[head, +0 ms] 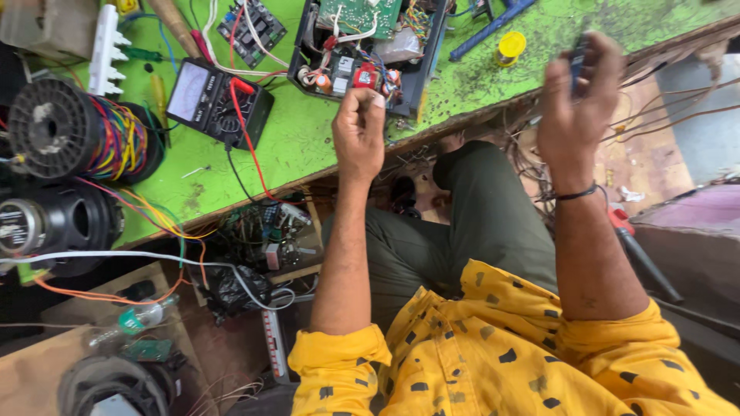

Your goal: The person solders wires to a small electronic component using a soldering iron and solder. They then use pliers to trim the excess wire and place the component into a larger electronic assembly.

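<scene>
Pinching at the wiring of an opened black chassis, the left hand has its fingers curled shut at the chassis's near edge, beside a red part; what exactly sits between the fingertips cannot be told. The chassis lies at the bench's near edge, circuit boards and coloured wires showing inside. The right hand is raised beyond the bench's near edge, fingers closed loosely round a small dark object that is too blurred to identify. A dark band circles that wrist. Left of the chassis an analog meter rests on the green top with a red lead running over the edge. A small yellow tin lies right of the chassis. At the left edge sits a spool of coloured wire, a white strip behind it.
</scene>
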Demonstrator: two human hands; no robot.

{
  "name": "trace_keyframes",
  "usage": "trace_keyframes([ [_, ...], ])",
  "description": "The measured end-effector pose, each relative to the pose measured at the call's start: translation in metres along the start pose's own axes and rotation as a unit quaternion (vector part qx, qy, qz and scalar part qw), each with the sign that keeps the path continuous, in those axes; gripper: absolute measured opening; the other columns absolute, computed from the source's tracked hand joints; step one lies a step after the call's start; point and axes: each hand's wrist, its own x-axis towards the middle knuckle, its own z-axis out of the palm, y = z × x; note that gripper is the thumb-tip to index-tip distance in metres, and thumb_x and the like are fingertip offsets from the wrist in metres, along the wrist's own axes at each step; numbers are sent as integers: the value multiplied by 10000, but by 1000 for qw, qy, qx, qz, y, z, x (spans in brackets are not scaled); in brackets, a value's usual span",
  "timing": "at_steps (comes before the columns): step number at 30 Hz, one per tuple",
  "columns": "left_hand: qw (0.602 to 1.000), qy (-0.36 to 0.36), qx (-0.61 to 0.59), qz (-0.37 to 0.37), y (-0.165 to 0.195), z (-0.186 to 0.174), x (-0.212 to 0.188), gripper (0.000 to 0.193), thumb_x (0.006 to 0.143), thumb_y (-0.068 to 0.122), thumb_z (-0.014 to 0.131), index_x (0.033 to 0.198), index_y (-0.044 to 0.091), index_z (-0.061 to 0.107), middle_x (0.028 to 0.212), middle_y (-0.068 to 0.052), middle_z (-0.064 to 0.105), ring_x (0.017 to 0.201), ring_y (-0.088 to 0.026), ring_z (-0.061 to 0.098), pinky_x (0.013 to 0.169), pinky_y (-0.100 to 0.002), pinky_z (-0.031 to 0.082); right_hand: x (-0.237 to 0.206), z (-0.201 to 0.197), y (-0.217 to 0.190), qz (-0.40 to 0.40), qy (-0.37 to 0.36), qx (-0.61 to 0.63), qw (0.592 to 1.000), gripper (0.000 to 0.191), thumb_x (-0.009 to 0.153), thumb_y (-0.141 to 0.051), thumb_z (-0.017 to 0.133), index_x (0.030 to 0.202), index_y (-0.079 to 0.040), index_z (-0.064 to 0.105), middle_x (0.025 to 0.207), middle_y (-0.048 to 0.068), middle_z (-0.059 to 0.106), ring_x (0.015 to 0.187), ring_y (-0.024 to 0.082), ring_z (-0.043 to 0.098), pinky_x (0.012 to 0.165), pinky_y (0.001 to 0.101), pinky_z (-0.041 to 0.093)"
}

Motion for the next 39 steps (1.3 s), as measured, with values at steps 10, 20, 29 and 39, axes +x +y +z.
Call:
trace_keyframes([
  [10, 997, 3, -76, -34, 8, -15, 2, 101, 1038, 137, 669, 1073, 42, 679, 833, 66, 620, 699, -2, 517, 617, -187, 435, 42, -33, 43, -222, -62, -405, 885, 561, 902, -258, 816, 1361, 12, 641, 1288, 160, 614, 1279, 374, 493, 1104, 479, 403],
  [20, 993, 34, -116, -14, 9, -15, -2, 107, 1057, 148, 647, 1058, 43, 664, 852, 27, 648, 735, -48, 580, 639, -220, 481, 60, -31, 50, -281, -35, -418, 863, 468, 964, -284, 811, 1283, 24, 659, 1303, 210, 643, 1227, 358, 535, 1029, 513, 366],
  [29, 956, -24, 272, 109, 48, -24, -38, 366, 920, 121, 705, 1263, 33, 613, 1247, -132, 619, 1126, -288, 623, 1000, -413, 511, 125, -221, 136, 113, 90, 44, 989, 228, 1060, -158, 605, 1241, -32, 663, 1227, 99, 714, 1143, 239, 705, 1000, 402, 600],
  [39, 898, -7, 426, 106, 55, 10, -30, 531, 859, 397, 855, 1184, 63, 599, 1126, -96, 581, 1090, -326, 549, 904, -488, 417, 167, -207, 130, 135, 48, 50, 988, 220, 1071, -152, 647, 1247, -21, 626, 1193, 105, 713, 1063, 221, 719, 936, 375, 618],
])
